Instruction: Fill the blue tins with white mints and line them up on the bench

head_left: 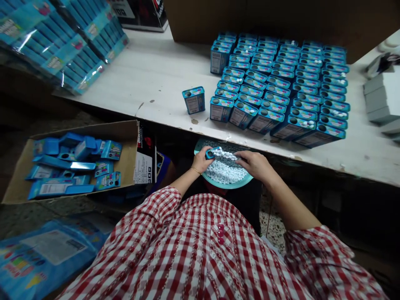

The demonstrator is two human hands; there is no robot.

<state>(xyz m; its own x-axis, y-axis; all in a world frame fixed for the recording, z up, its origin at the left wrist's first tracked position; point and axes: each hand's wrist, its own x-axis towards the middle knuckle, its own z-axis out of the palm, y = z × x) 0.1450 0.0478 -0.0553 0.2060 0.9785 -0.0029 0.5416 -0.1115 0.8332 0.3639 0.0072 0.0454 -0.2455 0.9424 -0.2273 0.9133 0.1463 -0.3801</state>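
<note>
My left hand is closed around a small blue box with a dark round opening, held over the left side of a pale green bowl. The bowl is filled with small white pellets. My right hand is at the bowl's right side, fingers drawn together. A narrow row of white pellets runs from its fingertips to the box. Whatever carries those pellets is hidden beneath them.
Packed rows of blue boxes stand upright on the white table, with a single box left of them. A carton of blue boxes is at my left. Wrapped blue packs lie back left; a blue bag sits below.
</note>
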